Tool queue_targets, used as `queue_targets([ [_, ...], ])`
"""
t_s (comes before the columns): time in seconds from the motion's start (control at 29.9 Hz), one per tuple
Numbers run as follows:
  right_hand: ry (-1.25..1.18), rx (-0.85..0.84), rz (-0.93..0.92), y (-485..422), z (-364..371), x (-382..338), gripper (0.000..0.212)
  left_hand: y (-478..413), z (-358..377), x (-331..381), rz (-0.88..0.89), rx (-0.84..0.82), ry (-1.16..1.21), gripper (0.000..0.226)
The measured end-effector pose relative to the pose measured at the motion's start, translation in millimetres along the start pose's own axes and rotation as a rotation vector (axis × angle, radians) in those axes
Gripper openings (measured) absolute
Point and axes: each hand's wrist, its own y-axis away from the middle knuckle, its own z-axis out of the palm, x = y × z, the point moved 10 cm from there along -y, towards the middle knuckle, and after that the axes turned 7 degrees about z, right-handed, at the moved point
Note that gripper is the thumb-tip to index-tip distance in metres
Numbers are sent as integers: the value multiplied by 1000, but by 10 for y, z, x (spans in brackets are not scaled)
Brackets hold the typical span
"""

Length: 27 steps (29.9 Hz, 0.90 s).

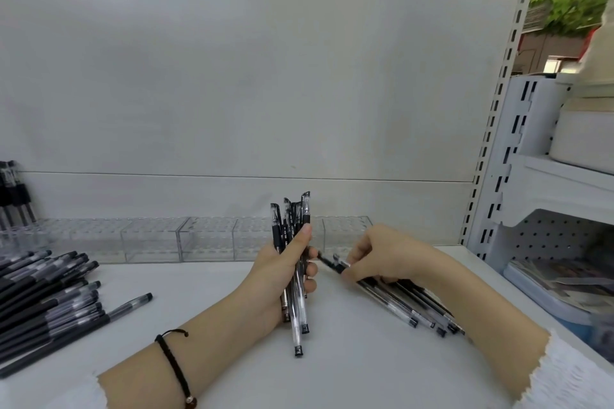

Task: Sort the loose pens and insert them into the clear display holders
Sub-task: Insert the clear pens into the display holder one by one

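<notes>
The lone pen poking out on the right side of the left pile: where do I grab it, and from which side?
Pinch the lone pen at its clear end, coming from above on the right. That end juts out over bare shelf, while its dark length lies against the pile. The left hand grips a pen bundle, so free it first.

At nine o'clock on the shelf (pixel 349 375), loose pens (pixel 43 295) heaped. At centre, bundle (pixel 296 325) upright in left hand (pixel 279 279); at three, more pens (pixel 388 304) under right hand (pixel 385 252). Behind, at twelve o'clock, holders (pixel 153 242) in a row.
</notes>
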Motion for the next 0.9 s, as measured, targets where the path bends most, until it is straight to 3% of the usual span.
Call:
queue_targets([
  [0.1, -320, -2, -74, 42, -138, -94, 19, 0, -25, -16, -11, 26, 0, 38],
  [0.23, -732, -128, -197, 98, -115, -280, 20, 11, -8, -37, -29, 16, -48, 37],
  [0.37, -887, -165, -226, 114, -86, -348, 14, 49, 71, -73, -58, -59, -94, 33],
  [0.6, -826, -36, -234, 75, -125, -314, 16, 82, 122, -94, -78, -148, -216, 38],
  [0.77, -621, 78, -233, 82, -154, -310, 19, 57, 181, -69, -27, -201, -213, 49],
  [0.9, -363, 294, -255, 96, -294, -300, 44, 95, 229, -69, -43, -252, -142, 51],
])
